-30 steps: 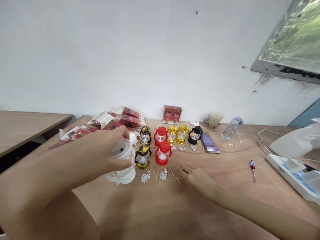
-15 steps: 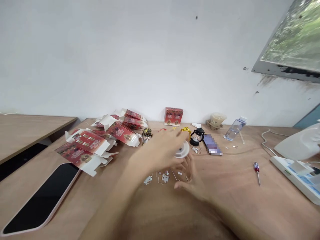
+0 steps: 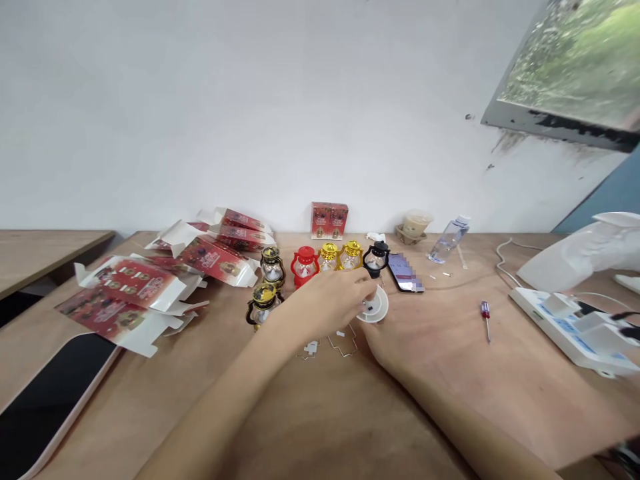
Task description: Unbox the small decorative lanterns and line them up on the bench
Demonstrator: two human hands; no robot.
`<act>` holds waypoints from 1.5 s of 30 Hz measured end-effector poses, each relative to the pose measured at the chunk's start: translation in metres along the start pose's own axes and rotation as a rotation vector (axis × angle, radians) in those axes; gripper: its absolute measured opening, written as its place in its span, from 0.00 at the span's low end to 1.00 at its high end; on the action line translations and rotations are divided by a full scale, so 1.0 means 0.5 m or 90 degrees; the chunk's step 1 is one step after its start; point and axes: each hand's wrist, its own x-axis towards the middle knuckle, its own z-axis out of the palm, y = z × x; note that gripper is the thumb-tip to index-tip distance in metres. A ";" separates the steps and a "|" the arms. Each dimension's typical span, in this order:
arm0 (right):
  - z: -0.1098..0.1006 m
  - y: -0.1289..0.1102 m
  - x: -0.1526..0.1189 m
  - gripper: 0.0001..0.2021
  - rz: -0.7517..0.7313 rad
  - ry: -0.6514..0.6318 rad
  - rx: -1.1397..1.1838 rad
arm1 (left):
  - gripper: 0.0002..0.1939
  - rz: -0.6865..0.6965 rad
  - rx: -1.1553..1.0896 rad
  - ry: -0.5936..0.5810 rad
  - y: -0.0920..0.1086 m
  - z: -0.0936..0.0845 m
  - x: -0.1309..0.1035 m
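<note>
A shallow white round dish (image 3: pixel 380 308) with a small dark square in it is between my hands. My left hand (image 3: pixel 340 297) reaches over it from the left, fingers curled together at its near left part; what they pinch is hidden. My right hand (image 3: pixel 383 340) is at the dish's lower edge and seems to hold it from below, its fingers mostly hidden. Close behind stand a red lantern (image 3: pixel 305 265), two gold lanterns (image 3: pixel 329 257) and a black lantern (image 3: pixel 375 259). Two black-and-gold lanterns (image 3: pixel 263 301) stand left of my left hand. Bent wires (image 3: pixel 345 347) and small white pieces (image 3: pixel 312 347) lie below.
Flattened red boxes (image 3: pixel 145 283) pile up at left, near a large phone (image 3: pixel 55 393). Red boxes (image 3: pixel 329 221) stand by the wall. Rightward are a smaller phone (image 3: pixel 405 272), a cup (image 3: pixel 415 227), a water bottle (image 3: pixel 450 239), a screwdriver (image 3: pixel 486 320) and a power strip (image 3: pixel 575 337).
The view has shifted right. The white round dish is slightly farther from me. My left hand has drawn back, uncovering several lanterns, and my right hand's spread fingers are now hidden.
</note>
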 end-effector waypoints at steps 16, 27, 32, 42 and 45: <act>0.015 0.015 -0.013 0.23 0.140 -0.057 0.128 | 0.11 -0.039 0.037 0.001 -0.026 0.024 0.006; 0.019 0.019 -0.003 0.27 0.154 -0.033 0.165 | 0.05 -0.021 0.015 0.087 -0.023 0.039 0.023; 0.020 0.025 -0.002 0.26 0.155 -0.032 0.170 | 0.05 -0.021 -0.073 0.090 -0.035 0.047 0.025; 0.018 0.018 0.011 0.24 0.223 -0.051 0.172 | 0.05 -0.032 -0.068 0.095 -0.037 0.062 0.032; 0.015 0.012 0.015 0.22 0.264 -0.071 0.200 | 0.04 -0.043 -0.067 0.081 -0.034 0.062 0.033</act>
